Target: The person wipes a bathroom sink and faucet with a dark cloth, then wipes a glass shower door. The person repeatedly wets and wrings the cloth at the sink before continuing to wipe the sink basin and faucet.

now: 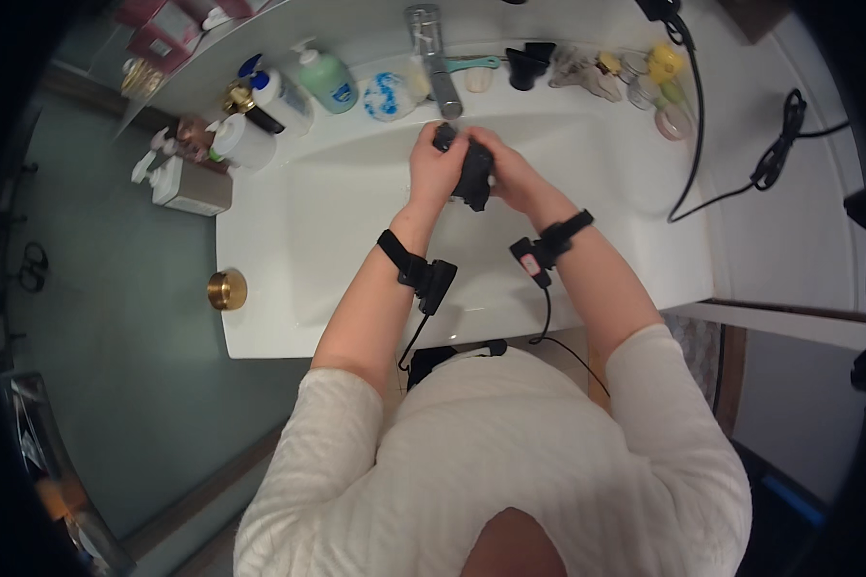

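A crumpled black cloth (474, 173) is bunched between my two hands, just below the chrome faucet (444, 79) and above the white sink basin (346, 238). My left hand (436, 162) grips its left side, with a dark end of it showing near the fingertips. Around its right side curls my right hand (509, 166), whose fingers are partly hidden behind the cloth. Each wrist wears a black strap with a small device and a cable.
Pump bottles, among them a green one (328, 83), stand along the left and back rim. A gold cup (227, 291) sits at the left corner. Behind the faucet lie a teal-handled brush (476, 63) and a black nozzle (528, 66). A black cord (700, 122) hangs at right.
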`<state>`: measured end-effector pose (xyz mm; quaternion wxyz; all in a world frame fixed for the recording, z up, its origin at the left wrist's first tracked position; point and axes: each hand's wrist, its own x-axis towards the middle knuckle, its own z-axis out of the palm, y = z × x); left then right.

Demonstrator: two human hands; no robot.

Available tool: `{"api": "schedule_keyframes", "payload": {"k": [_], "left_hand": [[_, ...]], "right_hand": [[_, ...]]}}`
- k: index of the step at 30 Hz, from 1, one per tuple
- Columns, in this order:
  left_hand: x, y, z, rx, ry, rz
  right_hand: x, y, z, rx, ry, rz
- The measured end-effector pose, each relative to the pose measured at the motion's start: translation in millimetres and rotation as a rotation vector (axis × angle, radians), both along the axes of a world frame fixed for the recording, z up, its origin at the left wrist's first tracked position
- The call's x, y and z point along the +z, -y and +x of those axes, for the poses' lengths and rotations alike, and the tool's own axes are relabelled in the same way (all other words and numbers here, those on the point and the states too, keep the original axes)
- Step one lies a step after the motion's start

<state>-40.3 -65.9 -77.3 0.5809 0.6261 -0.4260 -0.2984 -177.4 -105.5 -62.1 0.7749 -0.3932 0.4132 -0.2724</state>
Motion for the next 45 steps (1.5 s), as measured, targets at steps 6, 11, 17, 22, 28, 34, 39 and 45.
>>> {"api": "schedule_keyframes", "payload": {"k": [6, 11, 17, 22, 28, 34, 39, 45], "left_hand": [[1.5, -6.1, 21.5, -0.193, -0.377, 0.265], [-4.2, -14.6, 40.3, -0.15, -1.203, 0.543], [-24.6, 3.5, 26.0, 0.004, -1.077, 0.198], [-13.5, 10.7, 11.8, 0.142, -0.545, 0.122], [1.5, 5.3, -0.8, 0.086, 0.016, 0.091], [-6.2, 3.6, 15.8, -0.056, 0.115, -0.079], [-0.7, -11.3, 32.7, -0.304, -0.869, 0.535], [-46.9, -1.5, 43.5, -0.236, -1.271, 0.311]], "right_hand": [[1.5, 12.6, -5.7, 0.053, 0.001, 0.128], [-12.0, 7.2, 6.9, 0.002, -0.056, -0.356], [-24.8, -23.7, 44.3, -0.118, -0.322, -1.109], [-30.0, -6.3, 50.0, -0.163, -0.163, -0.707], [-16.6, 7.1, 38.2, -0.271, 0.029, 0.1], [-8.9, 17.7, 3.4, 0.151, 0.017, 0.249], [-20.4, 12.4, 14.8, -0.093, -0.17, -0.283], [-14.5, -26.8, 23.6, 0.032, -0.474, -1.425]]}}
